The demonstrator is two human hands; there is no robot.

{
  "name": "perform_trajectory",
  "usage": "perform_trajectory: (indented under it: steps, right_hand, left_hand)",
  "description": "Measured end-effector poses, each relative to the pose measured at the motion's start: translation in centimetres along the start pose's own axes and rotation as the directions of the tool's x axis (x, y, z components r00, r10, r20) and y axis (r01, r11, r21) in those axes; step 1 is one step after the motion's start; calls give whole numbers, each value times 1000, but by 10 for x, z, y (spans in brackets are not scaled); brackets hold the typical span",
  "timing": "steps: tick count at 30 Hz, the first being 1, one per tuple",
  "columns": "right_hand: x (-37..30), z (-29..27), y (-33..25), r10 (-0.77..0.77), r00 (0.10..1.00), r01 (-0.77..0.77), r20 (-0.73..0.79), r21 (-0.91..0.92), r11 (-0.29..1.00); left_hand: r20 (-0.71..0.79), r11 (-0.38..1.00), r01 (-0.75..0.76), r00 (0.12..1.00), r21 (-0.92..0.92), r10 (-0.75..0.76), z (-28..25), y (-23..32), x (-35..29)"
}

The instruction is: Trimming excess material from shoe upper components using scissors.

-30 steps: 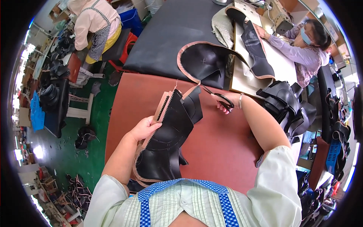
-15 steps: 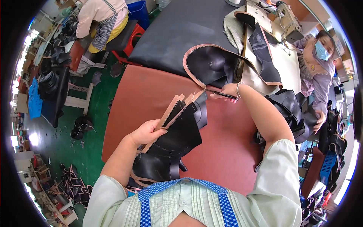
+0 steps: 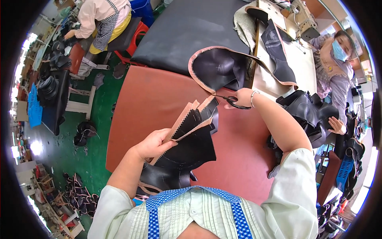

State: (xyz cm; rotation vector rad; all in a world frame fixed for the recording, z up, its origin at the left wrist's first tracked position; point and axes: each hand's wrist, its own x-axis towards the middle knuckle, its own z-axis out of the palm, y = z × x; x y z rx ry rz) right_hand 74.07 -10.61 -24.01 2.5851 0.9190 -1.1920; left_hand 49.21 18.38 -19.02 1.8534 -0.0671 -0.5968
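My left hand point(image 3: 154, 144) grips several stacked black leather pieces point(image 3: 187, 150) by their tan, zigzag-cut edge, thumb on top. The stack slants up and away over the red-brown table, its edges fanned at the far end. My right hand point(image 3: 242, 96) is closed round black-handled scissors point(image 3: 241, 106). Their tips point left at the narrow spot where the stack's far corner meets another black leather piece point(image 3: 219, 65) with a tan border. This piece curves over the black padded surface beyond and runs right toward the sewing machine. Whether the blades are parted is too small to tell.
Red-brown padding point(image 3: 139, 107) covers the table, with a black padded surface point(image 3: 179, 36) behind. A sewing machine point(image 3: 304, 22) stands far right. Beside it a masked co-worker point(image 3: 332, 71) has a hand on a black leather pile point(image 3: 306, 113). Another person point(image 3: 105, 24) sits far left.
One leather layer's tan-edged end has dropped away from the stack in my left hand. The scissors have turned slightly, still near the joining spot. The co-worker's hand now rests on the pile.
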Motion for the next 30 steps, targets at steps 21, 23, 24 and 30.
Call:
perform_trajectory:
  steps: [21,23,24,30]
  right_hand:
    - [-5,7,15,-21,350,199,-936,53,978]
    - [-2,-15,20,104,131,141,-986,123,982]
    - [-1,-25,13,258,167,35,-952,268,963]
    - [47,8,118,847,331,298,-415,898,323]
  left_hand:
    - [-436,981,-33,898,-189,-54,-45,-51,-17]
    - [-546,998,30,836,-60,-58,-70,-68,-2]
    - [-555,978,207,818,32,-156,-82,-71,1]
    - [-599,823,472,772,315,-213,-84,-84,49]
